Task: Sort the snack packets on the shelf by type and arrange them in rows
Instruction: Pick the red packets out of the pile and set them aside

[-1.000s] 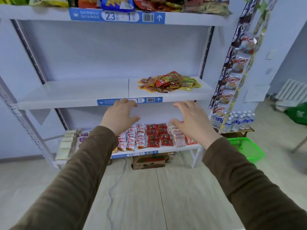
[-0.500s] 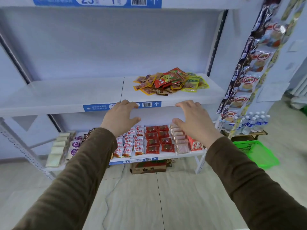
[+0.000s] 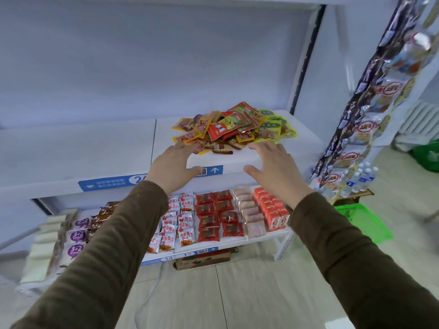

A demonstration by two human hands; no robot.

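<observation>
Both arms reach forward in brown sleeves — left hand [image 3: 172, 167] and right hand [image 3: 275, 168] palm-down, fingers spread and relaxed, holding nothing.

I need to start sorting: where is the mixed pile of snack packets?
The pile of snack packets lies on the right half of the middle shelf, just beyond both hands.
</observation>
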